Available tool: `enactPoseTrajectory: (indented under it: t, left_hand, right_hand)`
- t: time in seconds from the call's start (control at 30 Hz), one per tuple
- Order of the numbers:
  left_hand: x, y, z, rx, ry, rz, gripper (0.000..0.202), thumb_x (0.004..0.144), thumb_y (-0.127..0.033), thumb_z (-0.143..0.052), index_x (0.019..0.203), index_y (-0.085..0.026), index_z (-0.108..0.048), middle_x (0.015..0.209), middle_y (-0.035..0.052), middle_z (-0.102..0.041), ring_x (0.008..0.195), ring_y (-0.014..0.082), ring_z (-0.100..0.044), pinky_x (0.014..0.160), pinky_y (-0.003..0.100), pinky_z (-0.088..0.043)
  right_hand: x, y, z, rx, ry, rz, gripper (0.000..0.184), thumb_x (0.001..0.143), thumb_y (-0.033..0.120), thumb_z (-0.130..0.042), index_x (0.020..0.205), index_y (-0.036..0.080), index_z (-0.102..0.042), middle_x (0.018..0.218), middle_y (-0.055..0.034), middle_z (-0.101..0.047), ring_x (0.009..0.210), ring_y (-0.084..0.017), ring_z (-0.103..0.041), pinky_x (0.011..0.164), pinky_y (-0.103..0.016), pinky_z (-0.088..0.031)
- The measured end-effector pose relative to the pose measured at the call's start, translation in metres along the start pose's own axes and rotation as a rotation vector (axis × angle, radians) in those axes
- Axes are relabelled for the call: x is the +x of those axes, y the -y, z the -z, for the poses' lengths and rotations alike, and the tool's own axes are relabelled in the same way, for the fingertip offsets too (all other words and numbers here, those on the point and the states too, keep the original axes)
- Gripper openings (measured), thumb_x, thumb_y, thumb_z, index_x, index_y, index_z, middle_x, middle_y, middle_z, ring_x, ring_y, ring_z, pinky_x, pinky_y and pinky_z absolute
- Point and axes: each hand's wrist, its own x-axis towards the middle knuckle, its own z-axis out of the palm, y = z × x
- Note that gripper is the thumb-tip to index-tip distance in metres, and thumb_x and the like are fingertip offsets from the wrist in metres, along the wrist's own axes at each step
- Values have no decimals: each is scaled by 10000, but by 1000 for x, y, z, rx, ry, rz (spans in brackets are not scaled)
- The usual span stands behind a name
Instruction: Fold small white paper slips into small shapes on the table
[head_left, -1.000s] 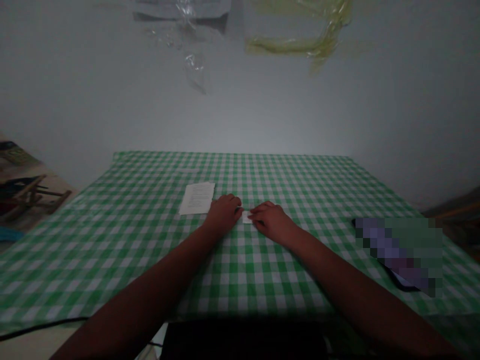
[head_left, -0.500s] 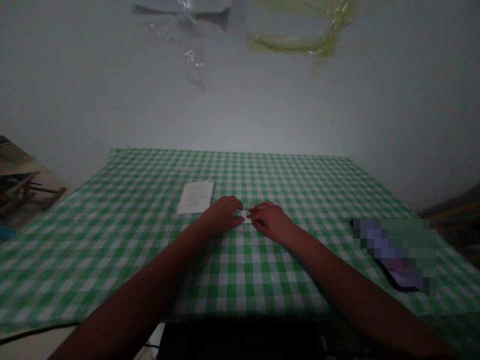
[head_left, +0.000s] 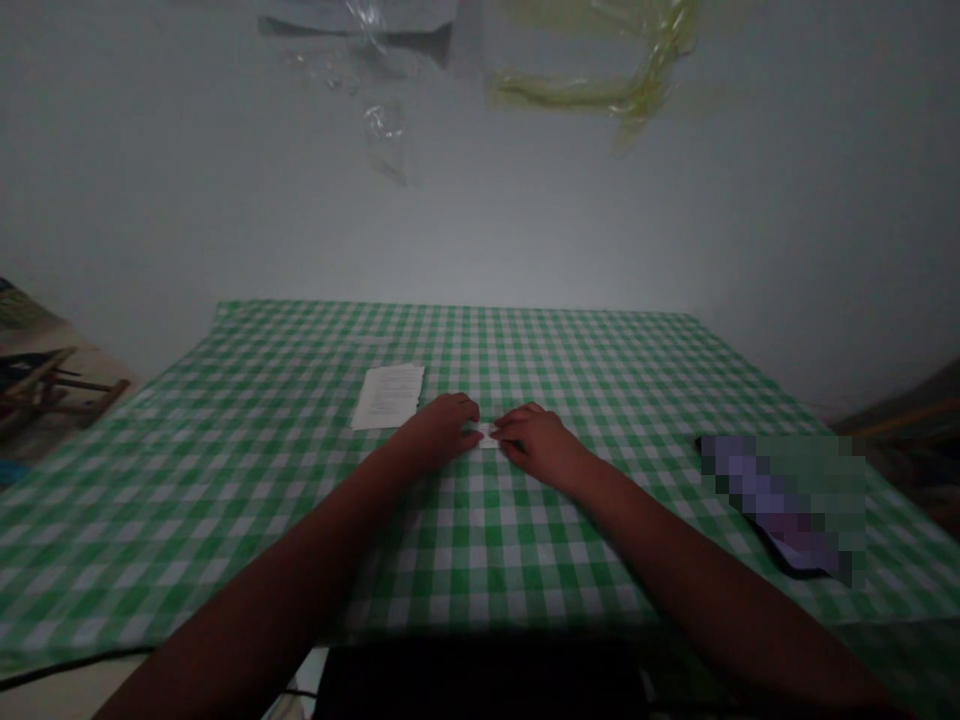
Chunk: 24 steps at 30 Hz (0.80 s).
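Both hands have drawn closer since earlier, the left hand (head_left: 442,430) and right hand (head_left: 541,442) each pinching the small white folded paper slip (head_left: 487,434) mid-surface on the green-checked cloth (head_left: 225,480), seemingly creasing it; next needs firm pressing.

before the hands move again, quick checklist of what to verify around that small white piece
1. Both hands on the small white piece: ok, the left hand and right hand meet over it.
2. Piece flat on the checked cloth: cannot tell, fingers cover most of it.
3. Printed sheet apart from the hands: ok, it lies beyond the left hand, though close.
4. Dark flat object apart from the right arm: ok.
5. Grip closed on the piece: cannot tell.
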Motion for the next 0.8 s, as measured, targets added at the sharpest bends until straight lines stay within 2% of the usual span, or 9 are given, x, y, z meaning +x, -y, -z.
enactPoseTrajectory:
  t: [0.23, 0.43, 0.53, 0.63, 0.7, 0.8]
  left_hand:
    - [-4, -8, 7, 15, 56, -10, 210, 828, -255, -644, 1019, -169, -626, 1073, 83, -622, 1039, 226, -580, 941, 364, -472]
    - [-8, -10, 9, 6, 57, -69, 336, 820, -274, -663, 1142, -180, -641, 1165, 95, -617, 1111, 241, -561, 1008, 390, -449]
    - [-10, -12, 10, 4, 60, -83, 285, 827, -261, -649, 1108, -230, -687, 1170, 76, -623, 1103, 237, -570, 1003, 397, -453]
    - [-9, -11, 7, 7, 42, -56, 209, 884, -286, -600, 1051, -252, -720, 1139, 65, -634, 1076, 229, -578, 977, 396, -464]
    - [-8, -9, 3, 6, 24, -28, 188, 900, -307, -598, 1028, -254, -724, 1118, 58, -638, 1063, 226, -579, 970, 396, -464]
    - [-5, -5, -4, -13, -8, 21, 190, 868, -319, -656, 1036, -257, -718, 1121, 49, -632, 1068, 225, -574, 962, 388, -464]
  right_hand:
    - [0, 1, 1, 6, 3, -11, 262, 923, 216, -586, 1137, 253, -731, 1209, -52, -697, 1124, -234, -565, 947, -407, -430]
    - [-1, 0, -1, 7, -11, 18, 242, 908, 218, -606, 1115, 221, -732, 1137, -65, -703, 1073, -222, -571, 930, -384, -418]
    - [-1, 0, -1, 35, -19, 52, 207, 905, 249, -625, 1076, 211, -736, 1059, -71, -698, 1008, -208, -582, 903, -366, -417]
    - [0, 1, 0, 88, -40, 97, 166, 939, 246, -579, 963, 192, -734, 931, -56, -688, 921, -183, -589, 882, -342, -419]
    - [1, 0, 0, 102, -51, 83, 178, 946, 209, -548, 886, 180, -713, 864, -45, -675, 880, -173, -586, 879, -334, -417]
    - [5, -1, -2, 80, -58, 21, 114, 903, 181, -575, 862, 171, -681, 871, -48, -655, 886, -179, -569, 870, -328, -411]
